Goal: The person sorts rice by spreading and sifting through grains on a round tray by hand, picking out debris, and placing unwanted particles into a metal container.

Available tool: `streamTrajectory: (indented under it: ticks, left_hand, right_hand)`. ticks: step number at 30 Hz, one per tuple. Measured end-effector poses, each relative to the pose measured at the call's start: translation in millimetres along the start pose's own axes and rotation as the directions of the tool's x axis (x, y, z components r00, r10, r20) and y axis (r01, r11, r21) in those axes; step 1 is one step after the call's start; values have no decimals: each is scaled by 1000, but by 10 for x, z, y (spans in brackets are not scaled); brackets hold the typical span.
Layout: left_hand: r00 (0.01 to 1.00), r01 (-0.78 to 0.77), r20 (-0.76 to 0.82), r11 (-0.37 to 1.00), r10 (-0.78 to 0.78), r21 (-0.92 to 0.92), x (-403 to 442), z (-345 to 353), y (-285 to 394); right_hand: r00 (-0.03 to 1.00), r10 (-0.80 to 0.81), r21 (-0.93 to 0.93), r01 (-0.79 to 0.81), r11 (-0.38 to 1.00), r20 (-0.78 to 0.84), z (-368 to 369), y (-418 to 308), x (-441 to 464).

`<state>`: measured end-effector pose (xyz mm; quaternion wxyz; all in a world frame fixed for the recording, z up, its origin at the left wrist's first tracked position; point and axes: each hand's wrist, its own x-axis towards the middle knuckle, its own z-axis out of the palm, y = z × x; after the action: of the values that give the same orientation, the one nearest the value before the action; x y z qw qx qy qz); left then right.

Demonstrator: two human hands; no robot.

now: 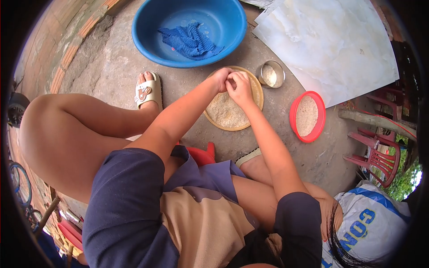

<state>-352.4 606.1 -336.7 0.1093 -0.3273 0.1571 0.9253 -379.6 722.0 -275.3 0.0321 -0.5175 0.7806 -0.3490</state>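
Note:
Over the far side of a round yellowish tray point(207, 111) my two hands meet. In the tray lies a layer of pale grain that looks like rice point(227, 112). My left hand point(221, 78) is closed, its fingers curled toward the other hand. Against it rests my right hand point(240, 89), also closed with bent fingers. Whatever lies between the fingers is hidden. Just right of the tray stands a metal tin point(279, 76) with pale grain inside. Farther right is a red plastic bowl point(292, 117) holding more of the same grain.
A large blue basin point(143, 44) with a blue cloth point(190, 41) stands beyond the tray. A marbled white sheet point(330, 49) lies at the upper right. Red plastic chairs point(380, 156) lie at the right edge. A printed white sack point(357, 223) is at the lower right.

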Motion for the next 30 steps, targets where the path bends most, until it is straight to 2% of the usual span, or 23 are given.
streamTrajectory:
  ticks: [1,2,3,4,5,6,7,8,9,10,11,12,13,14,16,20,22,24,26,27,28,30]
  left_hand:
    - [999,-32,25,998,33,-45,16,44,22]
    - [997,-62,51,994,66,-86,8,117,64]
    - [985,-154,-87,987,149,-44,-8,192,113]
    - [986,-148,-71,989,147,-9,-19,248,155]
    - [957,-246,-128,963,259,107,-41,301,192]
    - [913,-333,-164,914,374,232,-67,359,205]
    - [867,-396,-155,843,474,365,-143,450,157]
    - [779,-450,-86,649,621,614,-144,486,62]
    - [598,-455,178,148,781,878,-93,451,-105]
    - [458,-301,483,-382,746,874,26,386,-287]
    - [345,-419,527,-375,777,827,-85,434,-482]
    - [517,-406,458,-264,723,875,-109,403,-497]
    - [636,-339,451,-299,626,892,-82,340,-496]
    - [643,-347,485,-340,592,874,-96,304,-513]
    - [656,-399,620,-500,430,769,-123,271,-601]
    - [613,-459,655,-475,442,751,-291,430,-618]
    - [514,-125,632,-679,580,724,-296,397,-561]
    - [564,-93,582,-655,586,750,-233,241,-538]
    - [613,-49,527,-638,588,769,-174,13,-532]
    - [664,-23,543,-712,514,702,-177,-145,-563]
    - [709,-8,551,-777,439,629,-167,-280,-597]
    - [711,-1,582,-826,395,563,-199,-438,-674]
  right_hand:
    - [994,20,38,-16,999,-107,-23,1,43]
    - [991,24,29,-20,999,-130,30,102,42]
    - [907,198,107,-170,980,-371,109,209,43]
    - [733,362,224,-285,932,-575,180,302,65]
    - [504,806,785,-342,517,-311,227,313,89]
    - [476,812,798,-312,516,-339,201,371,120]
    - [414,906,955,-294,48,82,196,486,106]
    - [396,775,870,-238,-432,493,226,591,96]
    - [407,719,821,-180,-541,563,317,653,105]
    - [424,728,830,-125,-543,539,348,688,105]
    - [417,740,837,-103,-538,527,375,713,97]
    - [408,752,841,-82,-536,519,399,732,82]
    - [396,762,843,-61,-535,512,422,750,61]
    - [386,775,848,-40,-528,501,436,758,37]
    - [362,801,863,-20,-504,476,458,770,-27]
    - [275,836,876,-53,-479,474,463,807,-181]
    - [242,843,874,-55,-482,480,392,872,-256]
    - [395,677,783,-340,-521,621,88,1006,-240]
    - [490,463,664,-643,-381,739,-266,1165,-87]
    - [522,452,660,-716,-227,723,-579,1068,54]
    - [590,481,731,-661,-173,648,-793,1091,155]
    - [722,444,845,-493,-210,531,-1171,1255,300]
